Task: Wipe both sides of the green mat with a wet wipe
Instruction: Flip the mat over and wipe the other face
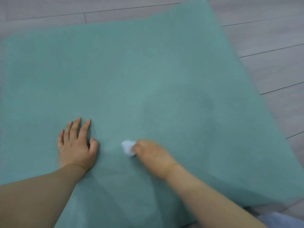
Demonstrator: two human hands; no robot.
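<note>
The green mat (pixel 148 71) lies spread flat on the floor and fills most of the view. My left hand (pixel 76 145) rests palm down on it with fingers straight and spread, near the lower left. My right hand (pixel 151 153) is blurred and grips a bunched white wet wipe (pixel 128 147), which touches the mat just right of my left hand. Most of the wipe is hidden under my fingers.
Grey wood-look floor planks (pixel 271 38) show beyond the mat's far edge and along its right edge. A bit of pale blue cloth (pixel 279 218) shows at the bottom right corner.
</note>
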